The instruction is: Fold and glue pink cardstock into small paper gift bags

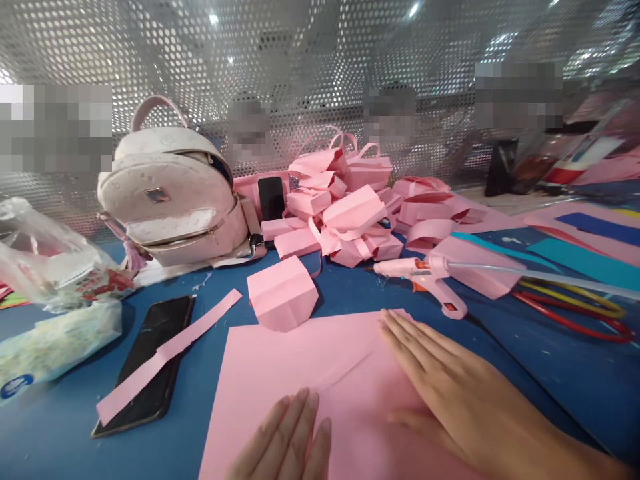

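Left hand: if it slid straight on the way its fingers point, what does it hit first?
Left hand would cross the pink sheet, then probably meet the pile of pink paper bags, close by the glue gun's nozzle; depth unclear.

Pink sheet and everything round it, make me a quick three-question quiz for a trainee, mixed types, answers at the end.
1. Multiple choice: what lies across the black phone that is flat on the blue table?
A) a pair of scissors
B) a pink paper strip
C) a metal ruler

2. True or false: the left hand and the right hand are both palm-down over the large pink sheet.

3. Fill in: as the person sees it, the glue gun lies to the ____ of the folded pink box.

Key: 1 B; 2 true; 3 right.
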A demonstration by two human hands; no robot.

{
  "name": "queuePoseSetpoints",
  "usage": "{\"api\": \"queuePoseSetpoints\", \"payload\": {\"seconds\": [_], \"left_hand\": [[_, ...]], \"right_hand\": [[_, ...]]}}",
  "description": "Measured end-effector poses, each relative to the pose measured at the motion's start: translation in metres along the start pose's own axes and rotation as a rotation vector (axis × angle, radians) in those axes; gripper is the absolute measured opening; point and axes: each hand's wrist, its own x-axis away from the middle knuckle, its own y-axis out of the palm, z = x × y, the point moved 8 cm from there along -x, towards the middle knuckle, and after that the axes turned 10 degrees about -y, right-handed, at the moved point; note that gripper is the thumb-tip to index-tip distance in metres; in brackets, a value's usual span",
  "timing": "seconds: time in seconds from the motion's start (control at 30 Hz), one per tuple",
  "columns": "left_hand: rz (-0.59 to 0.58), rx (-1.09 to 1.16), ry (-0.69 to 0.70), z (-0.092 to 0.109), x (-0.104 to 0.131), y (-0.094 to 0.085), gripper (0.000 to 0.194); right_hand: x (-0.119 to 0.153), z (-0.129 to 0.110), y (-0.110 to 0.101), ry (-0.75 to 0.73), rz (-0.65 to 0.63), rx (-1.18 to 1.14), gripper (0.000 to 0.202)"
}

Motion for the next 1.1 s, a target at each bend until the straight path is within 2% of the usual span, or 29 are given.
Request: {"api": "queuePoseSetpoints", "payload": {"seconds": [0.07, 0.1, 0.13, 0.17, 0.2, 0.23, 0.33, 0.4, 0.47, 0.6, 0.67, 0.77, 0.83, 0.9, 1.0, 1.1], "left_hand": [[0.112, 0.136, -0.088, -0.014, -0.006, -0.009, 0.022], [0.130, 0.270, -0.113, -0.021, -0.009, -0.013, 0.018], [-0.022, 0.414, -0.100, -0.024, -0.015, -0.006, 0.021], [-0.171, 0.526, -0.146, -0.030, -0.019, 0.000, 0.025], [-0.296, 0.574, -0.235, -0.039, -0.021, 0.006, 0.026], [-0.367, 0.563, -0.306, -0.047, -0.022, 0.008, 0.029], [-0.474, 0.519, -0.441, -0.066, -0.019, 0.010, 0.014], [-0.496, 0.513, -0.443, -0.074, -0.016, 0.012, 0.020], [-0.445, 0.516, -0.403, -0.084, -0.018, 0.009, 0.022], [-0.187, 0.509, -0.341, -0.102, -0.029, -0.017, 0.022], [-0.090, 0.537, -0.344, -0.105, -0.033, -0.029, 0.021], [-0.041, 0.595, -0.342, -0.102, -0.033, -0.037, 0.023], [-0.020, 0.593, -0.332, -0.099, -0.030, -0.037, 0.025], [0.027, 0.526, -0.356, -0.102, -0.027, -0.039, 0.024], [0.096, 0.408, -0.414, -0.104, -0.023, -0.046, 0.028], [0.054, 0.435, -0.342, -0.085, -0.025, -0.052, 0.029]], "right_hand": [[-0.001, 0.000, -0.001, 0.001, 0.002, 0.045, 0.083], [-0.003, -0.001, -0.002, -0.006, 0.002, 0.063, 0.085], [-0.005, -0.002, -0.002, -0.013, -0.001, 0.077, 0.087], [-0.006, -0.003, -0.002, -0.019, -0.001, 0.087, 0.087], [-0.008, -0.004, -0.003, -0.021, 0.000, 0.090, 0.086], [-0.010, -0.003, -0.005, -0.012, -0.001, 0.083, 0.082], [-0.017, 0.005, -0.008, 0.077, -0.050, -0.046, 0.051], [-0.024, 0.010, -0.007, 0.148, -0.132, -0.232, 0.030], [-0.033, 0.013, -0.007, 0.205, -0.222, -0.450, 0.020], [-0.048, 0.009, -0.005, 0.331, -0.326, -0.970, 0.018], [-0.055, -0.003, -0.002, 0.352, -0.354, -1.286, 0.020], [-0.065, -0.029, 0.004, 0.325, -0.388, -1.700, 0.033], [-0.072, -0.041, 0.008, 0.307, -0.388, -1.823, 0.044], [-0.079, -0.045, 0.013, 0.331, -0.363, -1.854, 0.045], [-0.085, -0.040, 0.018, 0.484, -0.294, -1.900, 0.035], [-0.085, -0.035, 0.017, 0.620, -0.226, -2.011, 0.041]]}}
